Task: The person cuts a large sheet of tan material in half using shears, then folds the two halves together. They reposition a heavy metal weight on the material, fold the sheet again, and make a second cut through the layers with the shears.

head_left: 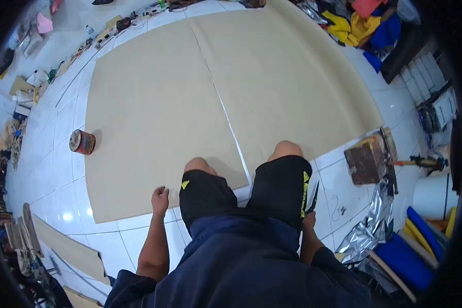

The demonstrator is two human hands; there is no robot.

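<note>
A large beige sheet [154,102] lies spread on the tiled floor, parted by a long narrow gap [224,110] that runs away from between my knees. Near its front edge, left of my knee, my left hand [160,200] hangs with fingers loosely curled and apart, and nothing shows in it. Beside my right thigh, my right hand [309,219] is closed round dark, pointed scissors [315,193], blades pointing forward. My leg and sleeve partly hide that hand and the handles.
A rusty can [82,142] stands at the sheet's left edge. To the right are a brown-topped block [364,163], crumpled silver foil [370,226] and blue rolls [408,262]. The sheet's right side curls into a roll [339,72]. Clutter lines the walls.
</note>
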